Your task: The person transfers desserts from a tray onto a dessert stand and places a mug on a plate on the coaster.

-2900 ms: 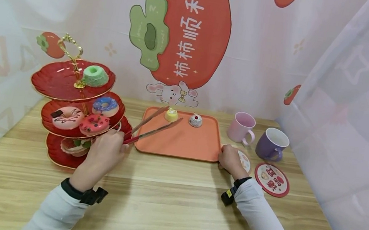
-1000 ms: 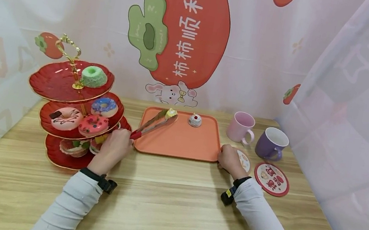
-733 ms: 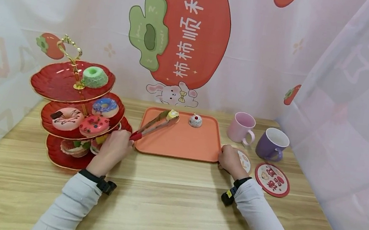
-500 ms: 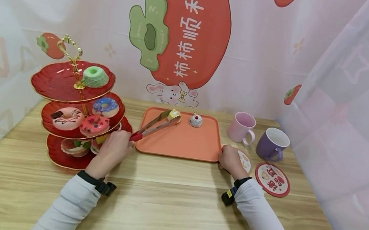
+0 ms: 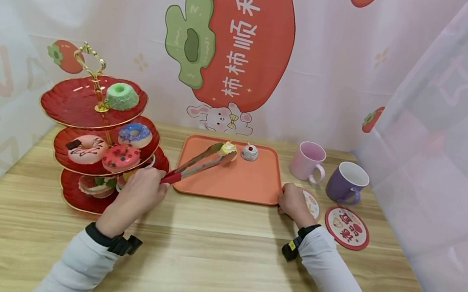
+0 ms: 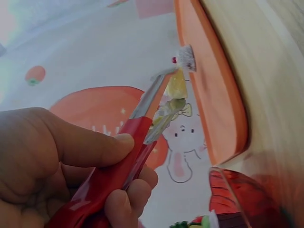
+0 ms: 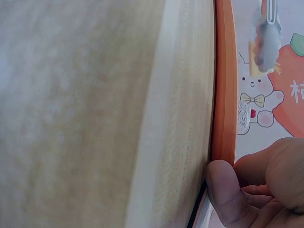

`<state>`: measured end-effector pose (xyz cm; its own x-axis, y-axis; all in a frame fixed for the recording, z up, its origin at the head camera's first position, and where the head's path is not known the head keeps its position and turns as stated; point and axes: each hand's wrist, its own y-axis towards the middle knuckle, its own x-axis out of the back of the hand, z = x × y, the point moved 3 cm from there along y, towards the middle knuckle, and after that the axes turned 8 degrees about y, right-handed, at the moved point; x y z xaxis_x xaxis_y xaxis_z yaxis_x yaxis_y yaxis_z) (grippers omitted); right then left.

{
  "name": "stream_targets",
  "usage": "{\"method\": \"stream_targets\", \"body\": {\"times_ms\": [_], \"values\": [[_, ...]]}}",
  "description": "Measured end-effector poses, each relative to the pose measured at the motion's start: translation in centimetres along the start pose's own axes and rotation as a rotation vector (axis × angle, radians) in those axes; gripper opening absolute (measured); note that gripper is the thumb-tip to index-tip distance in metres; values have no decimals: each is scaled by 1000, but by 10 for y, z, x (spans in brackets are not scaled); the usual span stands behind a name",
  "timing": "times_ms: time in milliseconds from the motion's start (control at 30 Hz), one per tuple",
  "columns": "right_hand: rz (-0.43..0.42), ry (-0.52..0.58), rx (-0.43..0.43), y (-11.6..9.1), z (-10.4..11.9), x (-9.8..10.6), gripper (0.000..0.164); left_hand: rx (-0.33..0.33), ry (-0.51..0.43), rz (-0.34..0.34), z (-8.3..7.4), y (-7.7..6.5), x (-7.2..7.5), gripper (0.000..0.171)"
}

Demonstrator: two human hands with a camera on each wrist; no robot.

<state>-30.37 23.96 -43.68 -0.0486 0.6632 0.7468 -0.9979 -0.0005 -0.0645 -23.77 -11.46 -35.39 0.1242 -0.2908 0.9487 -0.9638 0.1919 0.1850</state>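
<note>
My left hand (image 5: 141,192) grips the red handles of metal tongs (image 5: 173,176). Between the tong tips sits a small yellow cake (image 5: 228,148) with a cream-coloured top; in the right wrist view it appears a little above the orange tray (image 5: 233,181). Close to its right, on the tray, stands a white-coated cake (image 5: 249,153) with a red berry on top. My right hand (image 5: 295,204) pinches the tray's front right corner; in the right wrist view the thumb (image 7: 222,183) presses the outer edge. In the left wrist view, thumb and fingers wrap the tongs.
At left stands a red three-tier stand (image 5: 71,100) holding a green cake (image 5: 122,96), several doughnuts and tarts. Right of the tray are a pink mug (image 5: 306,159), a purple mug (image 5: 344,183) and two round coasters, one red-rimmed (image 5: 346,227). A printed cloth hangs behind.
The tongs, spread around the yellow cake at first, have closed on it. Cake and tongs have since shifted right, nearer the white cake. My right hand stays at the tray corner.
</note>
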Motion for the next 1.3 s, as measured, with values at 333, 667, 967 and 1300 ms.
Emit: {"method": "stream_targets", "body": {"times_ms": [333, 667, 967, 1300], "values": [[6, -5, -12, 2, -2, 3, 23, -62, 5, -35, -5, -15, 16, 7], [2, 12, -13, 1, -1, 3, 21, -92, 15, -12, -6, -32, 31, 7], [9, 22, -18, 1, -1, 2, 25, -89, 39, 4, 0, -50, 45, 11], [17, 30, -29, 1, -1, 0, 24, -73, 51, 21, 6, -63, 58, 27]]}}
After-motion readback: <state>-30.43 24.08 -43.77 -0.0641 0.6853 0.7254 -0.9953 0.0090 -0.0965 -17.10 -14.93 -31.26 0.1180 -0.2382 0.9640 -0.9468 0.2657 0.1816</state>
